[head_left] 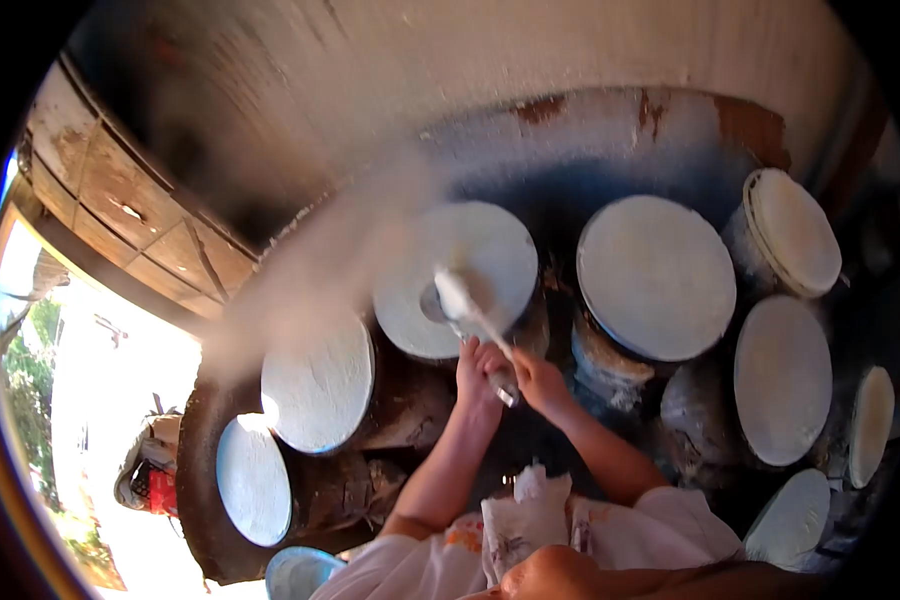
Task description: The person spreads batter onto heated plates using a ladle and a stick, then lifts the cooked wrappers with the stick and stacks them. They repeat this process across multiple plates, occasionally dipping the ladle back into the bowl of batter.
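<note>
Both my hands are together over the near edge of a round, white-topped drum (pixel 510 250). My left hand (pixel 478 375) is wrapped round the handle of a ladle-like tool (pixel 507 388), whose metal end sticks out below my fingers. Its round grey head appears close over the white top. My right hand (pixel 538 385) is closed on a pale stick with a white, wide tip (pixel 454 292), slanting up to the left across the ladle. Pale haze covers the left part of this drum.
More white-topped drums surround me: one to the right (pixel 657 278), one at the left (pixel 320 385), several farther right. A curved wall (pixel 530 50) rises ahead. At the far left, brickwork (pixel 120 190) borders a bright opening, with a red item (pixel 163 490) outside.
</note>
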